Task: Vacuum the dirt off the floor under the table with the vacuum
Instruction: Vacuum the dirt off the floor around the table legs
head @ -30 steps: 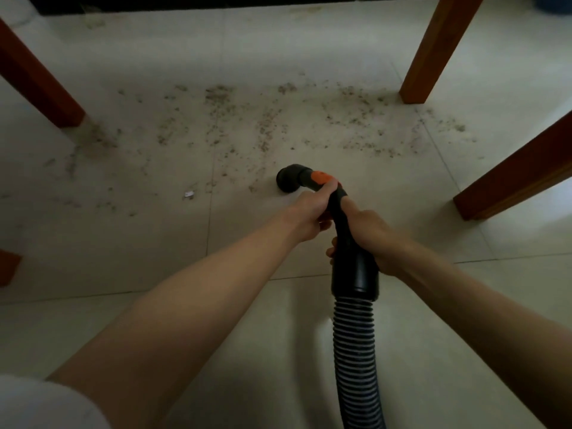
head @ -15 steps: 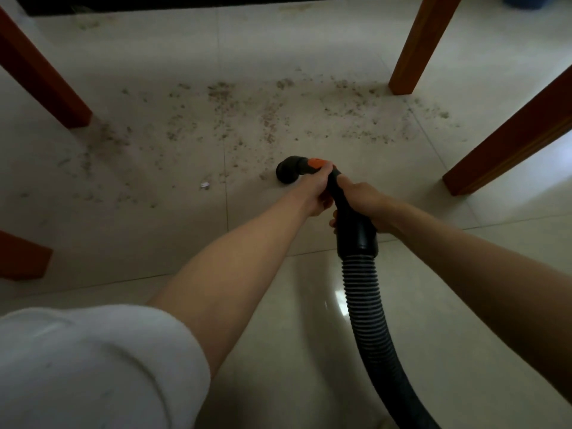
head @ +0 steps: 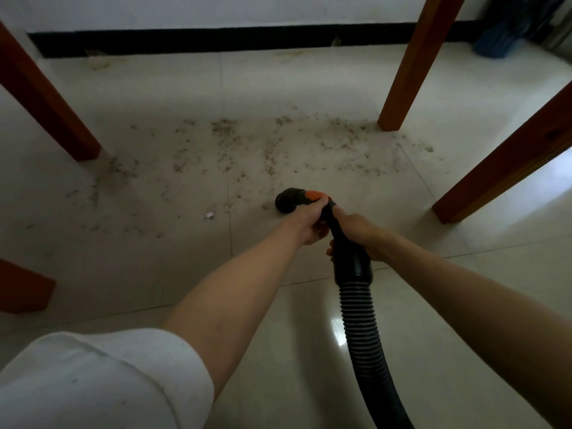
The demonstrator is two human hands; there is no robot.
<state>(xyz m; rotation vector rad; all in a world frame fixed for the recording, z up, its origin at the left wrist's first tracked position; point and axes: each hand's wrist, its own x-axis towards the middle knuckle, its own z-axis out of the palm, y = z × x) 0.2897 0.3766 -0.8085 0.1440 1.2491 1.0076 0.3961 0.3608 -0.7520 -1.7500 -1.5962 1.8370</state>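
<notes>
Two hands on the vacuum hose

Dirt (head: 247,150) lies scattered over the floor (head: 309,82) between the bench legs (head: 46,100). Left hand (head: 308,222) grips the vacuum nozzle (head: 289,201) by its orange patch; right hand (head: 356,230) grasps the black hose (head: 359,320) just behind

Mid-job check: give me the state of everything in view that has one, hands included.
Left hand: grips the nozzle by the orange button.
Right hand: grips the nozzle lower down.
Nozzle: mouth low at the near edge of the dirt; floor contact unclear.
Hose: attached, trailing back.
Dirt: still scattered on the floor.
Table legs: standing around the dirt.
</notes>
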